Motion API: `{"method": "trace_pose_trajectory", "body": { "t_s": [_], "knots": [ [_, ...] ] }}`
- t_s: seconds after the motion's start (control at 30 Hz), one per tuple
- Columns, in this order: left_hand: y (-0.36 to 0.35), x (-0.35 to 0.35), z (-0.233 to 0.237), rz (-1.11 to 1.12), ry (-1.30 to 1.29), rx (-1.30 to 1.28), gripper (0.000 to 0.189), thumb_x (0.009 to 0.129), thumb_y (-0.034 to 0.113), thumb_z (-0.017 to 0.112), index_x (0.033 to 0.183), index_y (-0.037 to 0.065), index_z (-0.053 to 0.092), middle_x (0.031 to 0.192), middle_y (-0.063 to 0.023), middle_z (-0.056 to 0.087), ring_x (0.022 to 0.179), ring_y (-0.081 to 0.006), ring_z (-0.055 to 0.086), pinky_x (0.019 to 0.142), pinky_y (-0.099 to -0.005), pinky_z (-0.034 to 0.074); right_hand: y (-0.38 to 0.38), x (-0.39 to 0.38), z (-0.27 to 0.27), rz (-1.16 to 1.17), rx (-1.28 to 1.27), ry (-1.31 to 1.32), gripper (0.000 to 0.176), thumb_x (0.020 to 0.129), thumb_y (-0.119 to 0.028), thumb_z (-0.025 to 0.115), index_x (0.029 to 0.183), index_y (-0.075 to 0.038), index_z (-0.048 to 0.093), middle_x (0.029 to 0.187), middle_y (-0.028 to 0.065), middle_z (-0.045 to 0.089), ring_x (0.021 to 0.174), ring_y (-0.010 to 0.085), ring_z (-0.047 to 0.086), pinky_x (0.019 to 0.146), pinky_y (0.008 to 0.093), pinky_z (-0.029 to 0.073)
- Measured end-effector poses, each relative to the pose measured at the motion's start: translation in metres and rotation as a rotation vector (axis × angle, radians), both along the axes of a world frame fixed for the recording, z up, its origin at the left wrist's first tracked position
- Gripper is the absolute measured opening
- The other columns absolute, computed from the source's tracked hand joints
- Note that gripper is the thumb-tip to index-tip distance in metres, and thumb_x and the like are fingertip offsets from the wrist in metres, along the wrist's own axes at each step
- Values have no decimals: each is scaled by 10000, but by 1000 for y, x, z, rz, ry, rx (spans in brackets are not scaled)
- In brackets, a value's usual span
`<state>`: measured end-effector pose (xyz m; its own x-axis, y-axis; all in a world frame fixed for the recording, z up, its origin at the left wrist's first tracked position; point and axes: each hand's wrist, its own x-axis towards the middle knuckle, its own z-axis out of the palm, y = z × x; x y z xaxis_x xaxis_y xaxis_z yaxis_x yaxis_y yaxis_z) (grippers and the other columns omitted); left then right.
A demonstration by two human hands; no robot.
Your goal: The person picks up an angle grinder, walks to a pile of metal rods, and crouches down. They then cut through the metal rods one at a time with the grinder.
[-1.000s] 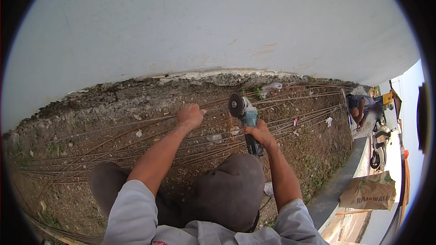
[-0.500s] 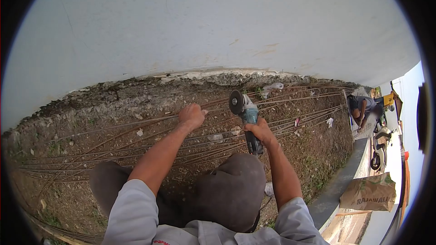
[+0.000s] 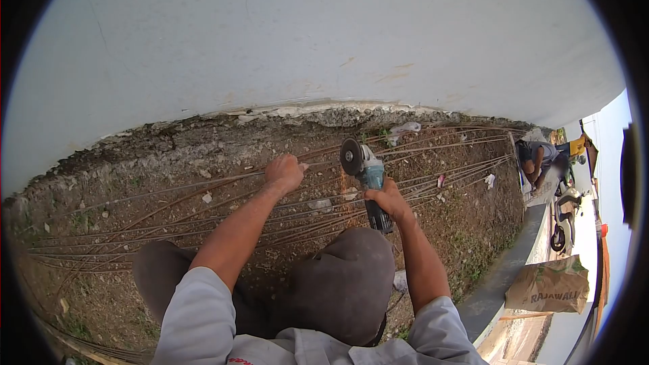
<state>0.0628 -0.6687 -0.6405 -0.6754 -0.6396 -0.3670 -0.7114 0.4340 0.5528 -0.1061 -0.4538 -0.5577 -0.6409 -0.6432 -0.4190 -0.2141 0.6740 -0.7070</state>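
Observation:
My right hand (image 3: 387, 199) is wrapped round the body of a teal and black angle grinder (image 3: 372, 179). Its dark cutting disc (image 3: 351, 156) meets a thin steel rod, and a faint orange spray of sparks (image 3: 345, 186) falls below the contact. My left hand (image 3: 284, 172) is closed round the same steel rod (image 3: 236, 177), to the left of the disc. Several more long rusty rods (image 3: 182, 225) run across the dirt under my arms and beside my knees.
A pale wall (image 3: 324, 40) with a crumbling base rises in front of me. To the right, another person (image 3: 539, 159) crouches near a parked motorbike (image 3: 563, 220). A brown paper sack (image 3: 547, 284) lies by a concrete ledge (image 3: 497, 297). Plastic scraps (image 3: 404, 132) litter the soil.
Orange sparks now stream down from the disc, where none showed before. The grinder has tilted slightly and shifted a little downward. My left hand keeps its place.

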Motion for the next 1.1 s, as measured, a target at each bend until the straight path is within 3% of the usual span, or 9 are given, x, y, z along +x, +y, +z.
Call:
{"method": "trace_pose_trajectory", "body": {
  "t_s": [0.13, 0.2, 0.47, 0.83, 1.03, 1.1],
  "knots": [
    [-1, 0, 3, 4, -6, 37, 449, 935, 415, 604, 902, -23, 698, 912, -178, 686, 913, -348, 667, 786, -495, 517, 2, 2, -1, -30, 5, -44, 485, 657, -246, 718, 1029, 46, 609, 890, 130, 653, 803, 234, 614, 741, 358, 497],
    [-1, 0, 2, 6, -4, 30, 449, 933, 415, 607, 904, -23, 701, 918, -180, 687, 918, -350, 667, 787, -495, 518, -1, 6, 4, -48, 23, 47, 466, 648, -212, 719, 998, 68, 592, 852, 132, 634, 755, 219, 597, 687, 351, 490],
    [0, 0, 2, 11, -6, 29, 453, 928, 418, 612, 911, -24, 706, 937, -186, 690, 929, -350, 668, 792, -494, 518, -3, -11, -16, -43, 7, -6, 429, 651, -216, 725, 954, 64, 609, 819, 119, 637, 730, 205, 590, 670, 346, 485],
    [1, 0, 3, 5, -22, 28, 446, 931, 421, 608, 899, -11, 711, 924, -179, 691, 918, -334, 672, 793, -486, 522, -3, -7, -4, 32, 38, 57, 441, 654, -237, 720, 947, 72, 606, 811, 120, 638, 729, 213, 595, 676, 354, 487],
    [0, 0, 1, 9, -7, 23, 445, 934, 413, 606, 898, -18, 707, 895, -181, 691, 893, -332, 677, 769, -487, 524, 4, -9, -15, -19, 56, 11, 502, 630, -265, 731, 993, 61, 614, 865, 151, 653, 811, 254, 619, 745, 369, 494],
    [-1, -1, -1, 6, -8, 26, 444, 936, 412, 603, 904, -18, 707, 889, -180, 691, 888, -333, 678, 767, -488, 524, 8, -10, -21, -17, 11, 18, 447, 642, -192, 716, 990, 54, 580, 808, 108, 619, 724, 211, 581, 667, 348, 484]
  ]
}}
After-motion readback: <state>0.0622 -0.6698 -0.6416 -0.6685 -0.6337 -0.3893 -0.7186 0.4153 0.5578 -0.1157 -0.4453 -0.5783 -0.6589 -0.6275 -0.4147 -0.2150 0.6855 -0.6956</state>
